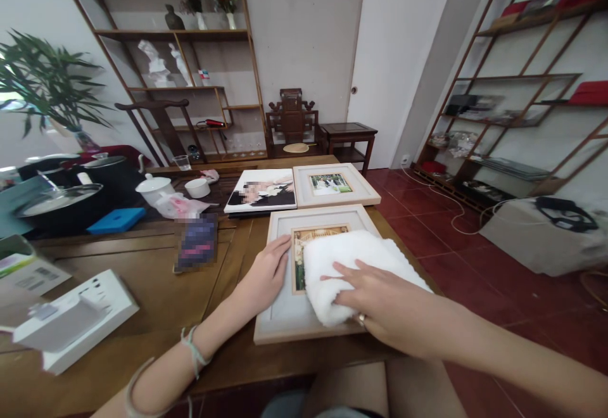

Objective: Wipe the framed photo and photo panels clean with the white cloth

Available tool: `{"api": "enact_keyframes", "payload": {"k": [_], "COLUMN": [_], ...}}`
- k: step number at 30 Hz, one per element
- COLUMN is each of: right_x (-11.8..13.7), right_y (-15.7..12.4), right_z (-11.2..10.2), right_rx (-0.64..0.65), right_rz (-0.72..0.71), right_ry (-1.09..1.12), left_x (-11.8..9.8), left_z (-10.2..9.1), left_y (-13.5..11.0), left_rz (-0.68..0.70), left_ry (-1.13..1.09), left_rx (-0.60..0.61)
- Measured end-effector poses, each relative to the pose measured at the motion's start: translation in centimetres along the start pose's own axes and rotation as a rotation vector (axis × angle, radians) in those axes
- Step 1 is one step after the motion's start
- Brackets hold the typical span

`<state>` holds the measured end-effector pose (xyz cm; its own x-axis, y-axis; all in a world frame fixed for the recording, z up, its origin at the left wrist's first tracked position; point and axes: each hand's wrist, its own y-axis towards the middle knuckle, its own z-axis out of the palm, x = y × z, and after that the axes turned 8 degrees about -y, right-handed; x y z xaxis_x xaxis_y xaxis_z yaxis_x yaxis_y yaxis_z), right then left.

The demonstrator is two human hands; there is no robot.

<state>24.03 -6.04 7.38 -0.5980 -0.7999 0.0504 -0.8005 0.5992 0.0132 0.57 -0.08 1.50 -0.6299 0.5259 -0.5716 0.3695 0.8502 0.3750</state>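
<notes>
A light wooden picture frame [323, 209] lies flat on the table in front of me, a small picture [299, 266] set inside its pale mat. My left hand [270, 273] rests over the frame's left side, fingers stretched out onto the mat. A folded, fluffy white towel [327, 259] covers the right part of the picture and hangs past the frame's right edge. My right hand [370, 297] presses down on this towel and grips it, fingers spread over its top. Part of the small picture is hidden under the cloth.
Behind lie a second framed photo [330, 183] and an unframed photo panel [260, 190]. Leftward on the table [190, 310] are a white box with a charger [85, 323], a blue box [116, 220], a white teapot [154, 189] and a black pot [61, 209].
</notes>
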Motion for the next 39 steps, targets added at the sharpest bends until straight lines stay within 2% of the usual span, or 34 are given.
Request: {"api": "enact_keyframes", "payload": {"k": [5, 10, 13, 16, 21, 24, 29, 35, 39], "right_x": [2.5, 3.9, 2.9, 1.1, -1.1, -1.8, -3.5, -7.8, -8.7], "right_y": [2.7, 3.7, 2.3, -0.5, -5.0, -5.8, -3.4, 1.2, 2.1], "right_z": [1.2, 1.9, 1.5, 1.2, 1.4, 1.5, 1.1, 0.8, 0.8], "right_rx": [-0.025, -0.023, 0.027, 0.077, 0.018, 0.011, 0.011, -0.003, -0.025], "right_rz": [-0.016, -0.038, 0.004, 0.095, 0.205, 0.233, 0.300, 0.298, 0.290], "right_ry": [0.004, -0.023, 0.001, 0.011, -0.064, -0.104, -0.181, -0.274, -0.285], "left_x": [-0.5, -0.7, -0.5, -0.3, -0.1, -0.2, -0.2, -0.1, -0.2], "left_z": [-0.1, -0.2, -0.1, -0.1, 0.0, 0.0, 0.0, -0.1, 0.0], "left_y": [-0.1, -0.1, 0.0, 0.0, 0.0, 0.0, 0.1, 0.1, 0.1], "left_rz": [-0.081, -0.076, -0.052, -0.031, -0.014, -0.026, 0.006, 0.014, -0.007], "left_ry": [-0.133, -0.117, -0.061, -0.014, 0.035, 0.056, 0.072, 0.068, 0.062], "left_rx": [-0.125, -0.101, -0.066, -0.038, 0.001, 0.025, 0.046, 0.034, 0.025]}}
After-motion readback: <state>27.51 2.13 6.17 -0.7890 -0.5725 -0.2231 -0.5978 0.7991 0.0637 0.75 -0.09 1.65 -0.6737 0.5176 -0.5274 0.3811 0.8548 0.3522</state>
